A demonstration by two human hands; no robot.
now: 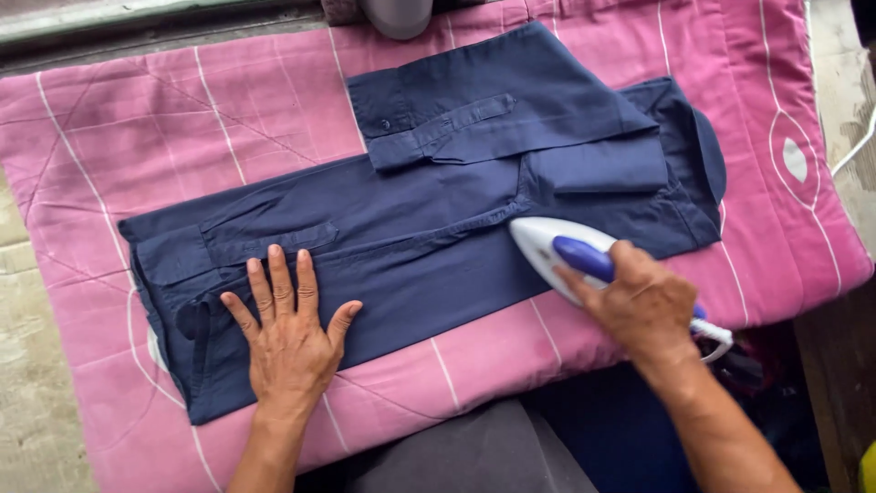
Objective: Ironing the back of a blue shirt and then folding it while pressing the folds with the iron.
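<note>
Covering most of the surface is a pink quilted blanket (pixel 109 137) with thin white lines, its far edge meeting a grey ledge (pixel 119 18) and rough concrete showing at the left and right sides. A white cord (pixel 853 151) trails past the right edge of the blanket. Spread across the blanket lies a folded navy shirt (pixel 429 228) — cuffed sleeves laid over the body, collar toward the right.

The left hand (pixel 287 342) rests flat on the shirt's near left part, fingers (pixel 278 283) spread and released, palm pressing the cloth and grasping nothing. The right hand (pixel 639 301) has its fingers clenched around the blue handle of a white iron (pixel 557 246), whose pointed tip faces left and sits on the shirt's lower edge, just below the folded sleeve. Both hands touch the shirt or the iron on it — the iron well apart from the flat left hand, with bare navy cloth between them.
</note>
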